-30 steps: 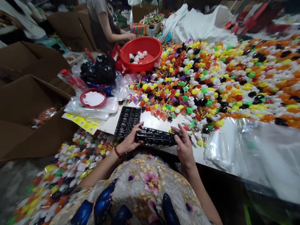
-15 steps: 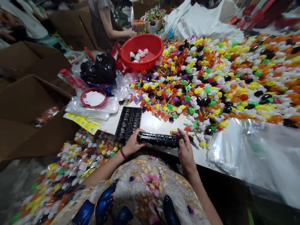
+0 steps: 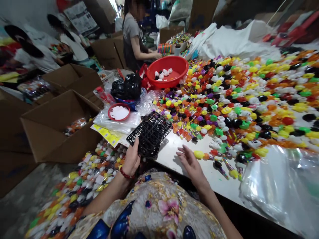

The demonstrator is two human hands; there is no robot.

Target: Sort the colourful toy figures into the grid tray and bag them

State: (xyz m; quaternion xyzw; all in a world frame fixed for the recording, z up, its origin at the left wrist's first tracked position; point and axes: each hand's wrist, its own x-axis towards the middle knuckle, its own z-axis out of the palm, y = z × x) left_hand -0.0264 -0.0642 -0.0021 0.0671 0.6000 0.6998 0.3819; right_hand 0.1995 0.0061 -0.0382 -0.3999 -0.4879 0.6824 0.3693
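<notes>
Left grip (image 3: 132, 160) closed on the near edge of a black latticed tray (image 3: 152, 132), extending just ahead of it, apparently over another; right grip (image 3: 191, 163), loosely spread, holds nothing above the bench (image 3: 169, 151).

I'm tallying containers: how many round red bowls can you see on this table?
2: the large bowl farther back, with white and black pieces inside, and the small bowl of white papers on plastic bags at left. More may be hidden.

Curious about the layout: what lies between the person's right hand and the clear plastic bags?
In the head view, a few colourful pieces lie on the white tabletop between the right hand and clear bags.
</notes>
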